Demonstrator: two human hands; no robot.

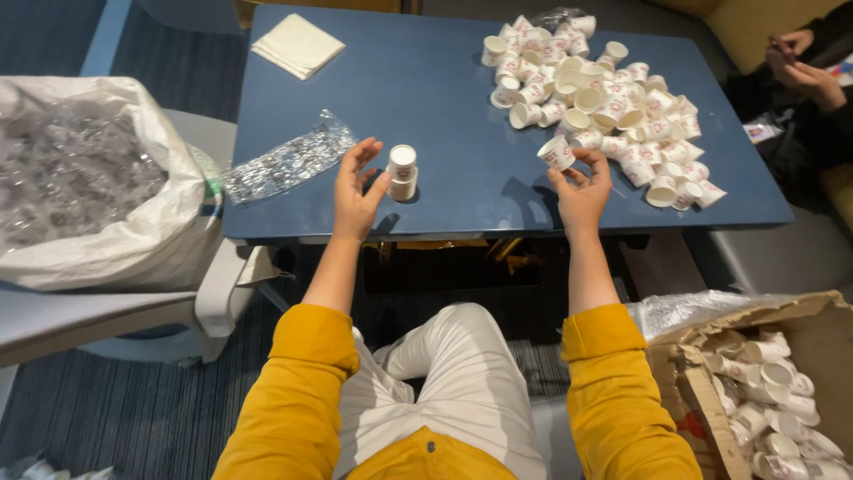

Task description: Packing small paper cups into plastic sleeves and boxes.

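Paper cup (557,152), small and white, lies tilted, pinched in your right hand (582,191) fingers; your left hand (355,191), fingers apart, flanks the cup stack (402,172).

A dark blue rectangular surface (444,98) stood over a floor of dark, ribbed carpet (133,418). To the left a pale grey chair (218,293) carried a big white sack (173,222) stuffed with clear plastic wrap. A torn cardboard box (702,391) sat low on the right, and a yellowish seat (755,27) filled the far right corner. Light fell evenly from above.
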